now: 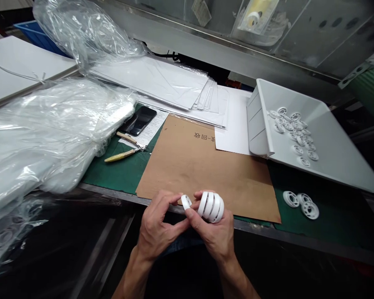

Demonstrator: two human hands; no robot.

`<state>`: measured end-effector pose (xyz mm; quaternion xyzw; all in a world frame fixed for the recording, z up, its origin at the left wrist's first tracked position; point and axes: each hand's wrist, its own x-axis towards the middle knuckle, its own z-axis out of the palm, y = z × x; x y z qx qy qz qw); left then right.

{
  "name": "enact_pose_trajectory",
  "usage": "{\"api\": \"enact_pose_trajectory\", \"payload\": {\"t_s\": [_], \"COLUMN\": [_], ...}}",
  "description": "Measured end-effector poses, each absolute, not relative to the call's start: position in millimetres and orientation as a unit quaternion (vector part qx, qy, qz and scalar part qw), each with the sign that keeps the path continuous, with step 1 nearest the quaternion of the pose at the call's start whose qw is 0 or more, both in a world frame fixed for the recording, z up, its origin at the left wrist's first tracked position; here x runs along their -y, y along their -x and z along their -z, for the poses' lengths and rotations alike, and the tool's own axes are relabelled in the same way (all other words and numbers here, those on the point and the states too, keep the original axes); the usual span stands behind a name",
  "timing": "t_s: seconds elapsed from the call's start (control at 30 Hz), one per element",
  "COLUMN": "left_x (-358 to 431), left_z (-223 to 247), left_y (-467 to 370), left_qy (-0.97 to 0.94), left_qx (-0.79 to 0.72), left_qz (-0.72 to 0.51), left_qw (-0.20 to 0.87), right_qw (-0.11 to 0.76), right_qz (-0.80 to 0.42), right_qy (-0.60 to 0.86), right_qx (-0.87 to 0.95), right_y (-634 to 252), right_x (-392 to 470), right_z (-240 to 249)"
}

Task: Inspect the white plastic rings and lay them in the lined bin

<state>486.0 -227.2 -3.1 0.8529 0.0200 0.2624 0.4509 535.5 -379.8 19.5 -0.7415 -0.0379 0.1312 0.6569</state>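
Several white plastic rings (211, 207) sit stacked side by side in my right hand (220, 234), its fingers wrapped round them. My left hand (160, 220) pinches a single white ring (186, 202) at its edge, just left of the stack. My right thumb reaches over to the lower side of that single ring. Both hands are held over the near edge of a brown cardboard sheet (202, 166). To the right, 3 loose white rings (310, 210) lie on the green mat (336, 224).
A tilted grey bin (339, 153) with several white rings stands at the right. Pliers (121, 155) and a phone (140, 120) lie left of the cardboard. Clear plastic bags (59, 124) fill the left side. White sheets (162, 81) are stacked behind.
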Motion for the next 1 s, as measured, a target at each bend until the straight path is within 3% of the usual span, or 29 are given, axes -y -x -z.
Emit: {"api": "enact_pose_trajectory", "payload": {"t_s": [0.17,0.33,0.57,0.73,1.0], "left_x": [228,230,222,220,221], "left_z": [3,2,-3,0,8], "left_y": [-487,-483,-481,-480,-476], "left_qy": [-0.875,-0.849,-0.825,-0.802,-0.722], "left_qx": [0.027,0.045,0.016,-0.016,-0.109], "left_qz": [-0.273,-0.248,-0.238,-0.246,-0.227], "left_qw": [0.399,0.465,0.512,0.545,0.644], "right_qw": [0.614,0.584,0.664,0.733,0.773], "right_qz": [-0.052,-0.013,-0.03,-0.125,-0.322], "right_qy": [0.784,0.81,0.746,0.669,0.546], "right_qx": [0.071,0.045,0.033,0.0,-0.004], "right_y": [-546,-568,-570,-558,-538], "right_x": [368,369,387,394,380], "right_z": [-18,-14,-5,2,0]}}
